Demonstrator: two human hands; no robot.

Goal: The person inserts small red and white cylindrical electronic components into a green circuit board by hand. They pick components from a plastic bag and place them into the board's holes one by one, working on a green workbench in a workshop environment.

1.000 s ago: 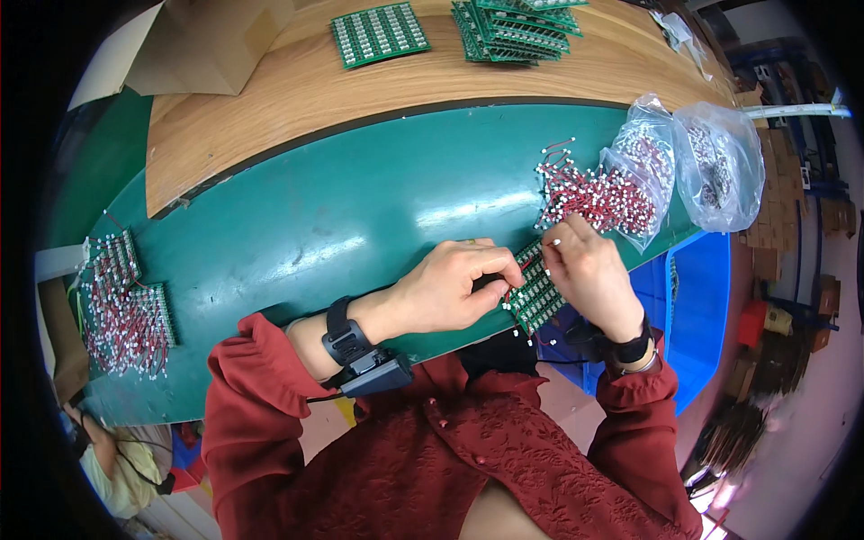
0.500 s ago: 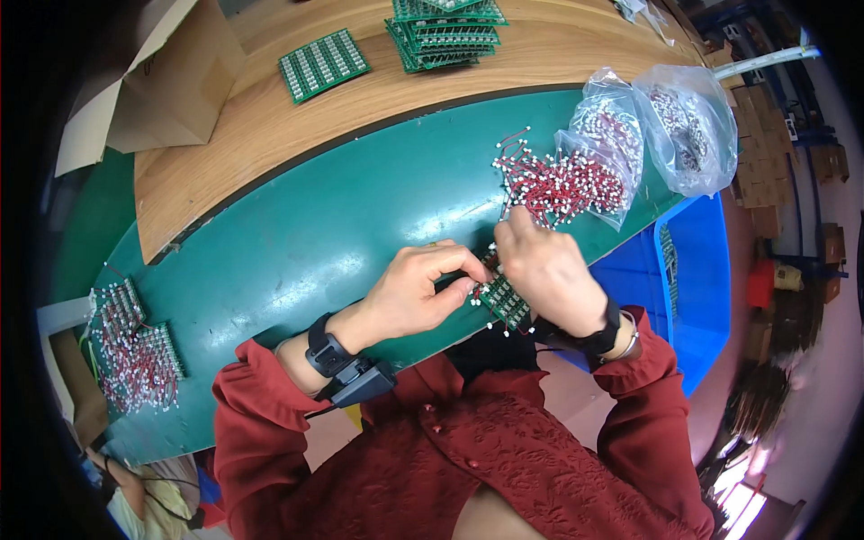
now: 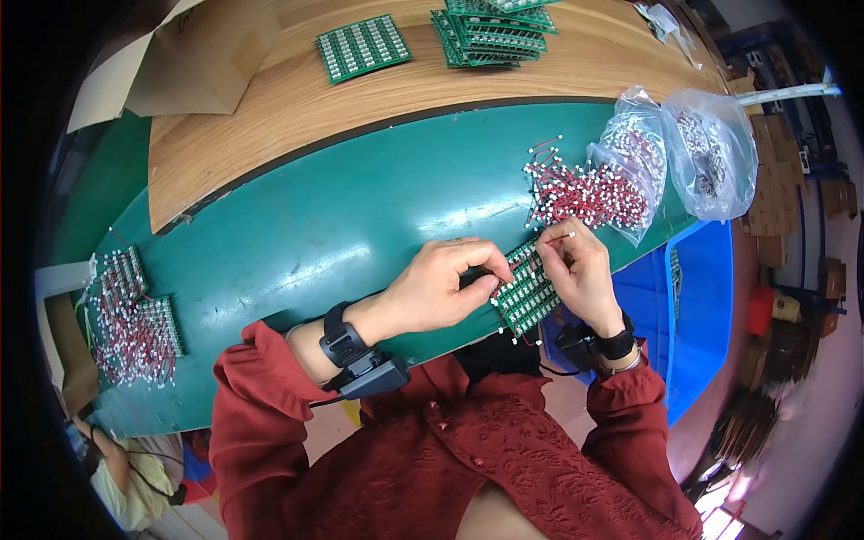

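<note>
A green circuit board [image 3: 533, 295] with rows of white connectors lies at the near edge of the green table, with short red cables along its left side. My left hand [image 3: 448, 283] is closed in a pinch at the board's left edge. Exactly what its fingertips hold is hidden among the red wires. Over the board's upper right corner, my right hand [image 3: 583, 277] pinches a short red cable [image 3: 560, 238] with a white plug showing at its end. Just beyond that hand lies a loose pile of similar red cables [image 3: 580, 193], spilling from a clear plastic bag [image 3: 641, 148].
Another filled clear bag [image 3: 715, 157] sits at the table's right end, above a blue bin [image 3: 706, 310]. On the wooden shelf [image 3: 297, 94] are a single board [image 3: 364, 49], a stack of boards [image 3: 490, 38] and a cardboard box [image 3: 193, 67]. Wired boards [image 3: 135, 319] lie far left.
My right hand has drawn back from the cable pile and turned, and a red cable now shows in its fingers. More of the board is uncovered. The whole view has shifted slightly.
</note>
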